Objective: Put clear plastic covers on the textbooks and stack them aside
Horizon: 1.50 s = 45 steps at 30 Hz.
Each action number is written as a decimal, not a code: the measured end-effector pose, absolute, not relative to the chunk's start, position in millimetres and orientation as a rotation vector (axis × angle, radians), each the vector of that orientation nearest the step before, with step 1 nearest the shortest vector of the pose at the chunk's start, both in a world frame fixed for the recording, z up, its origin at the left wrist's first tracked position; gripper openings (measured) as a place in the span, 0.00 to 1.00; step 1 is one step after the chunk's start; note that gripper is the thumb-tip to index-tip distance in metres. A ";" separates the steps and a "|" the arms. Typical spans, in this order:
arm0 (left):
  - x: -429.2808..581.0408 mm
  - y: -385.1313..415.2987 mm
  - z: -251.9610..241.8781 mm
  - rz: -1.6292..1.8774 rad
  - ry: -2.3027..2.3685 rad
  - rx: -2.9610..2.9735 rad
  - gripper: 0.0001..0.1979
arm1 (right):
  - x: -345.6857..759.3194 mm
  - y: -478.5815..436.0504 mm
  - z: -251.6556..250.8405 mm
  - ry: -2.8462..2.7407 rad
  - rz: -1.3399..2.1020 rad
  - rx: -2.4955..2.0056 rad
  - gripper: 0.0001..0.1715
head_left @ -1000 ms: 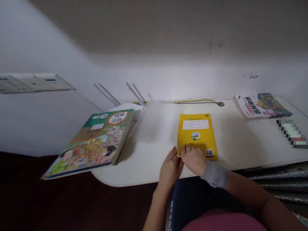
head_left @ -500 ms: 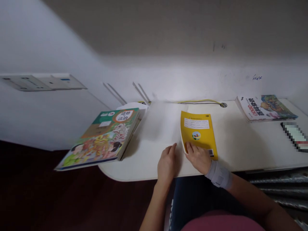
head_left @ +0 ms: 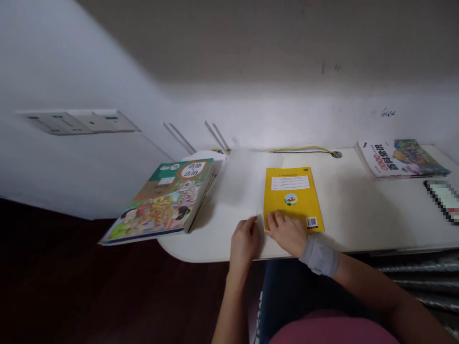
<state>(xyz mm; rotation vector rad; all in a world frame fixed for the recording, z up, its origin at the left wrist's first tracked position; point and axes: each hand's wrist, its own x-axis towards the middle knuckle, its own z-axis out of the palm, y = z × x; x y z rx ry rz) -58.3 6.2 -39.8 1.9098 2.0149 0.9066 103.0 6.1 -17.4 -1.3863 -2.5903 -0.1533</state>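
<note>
A yellow book lies on the white desk in front of me, with a small round picture and a barcode on its cover. My right hand rests on its lower left corner, fingers lying over the cover. Just left of the book, my left hand sits on the desk with curled fingers, apart from the book. Whether it pinches anything is hidden. Behind my left hand, a translucent sheet lies on the desk, reaching toward the book's left edge.
A book stack topped by a green illustrated textbook overhangs the left end of the desk. At the right are a pile of magazines and a phone. A yellow cable runs along the wall to a hole.
The yellow book's left edge, slightly raised before, now lies flat under my right hand. Book and right hand have shifted a little left. My left hand's fingers are more curled.
</note>
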 end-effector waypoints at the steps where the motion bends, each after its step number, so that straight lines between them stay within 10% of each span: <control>1: -58.8 6.5 -40.5 0.906 2.017 1.910 0.17 | 101.3 6.5 -17.2 -2.621 -0.137 -1.367 0.30; 24: -33.0 -10.6 -24.6 1.279 2.085 2.012 0.18 | 140.8 10.9 1.3 -2.220 0.455 -1.315 0.11; 31: 61.0 -4.9 1.9 1.001 1.233 2.586 0.35 | 187.1 -5.9 -6.6 -1.462 0.735 -1.282 0.14; 45: 132.8 30.2 -14.0 0.404 1.005 3.141 0.19 | 328.7 -20.7 -33.5 -2.293 -0.062 -1.710 0.23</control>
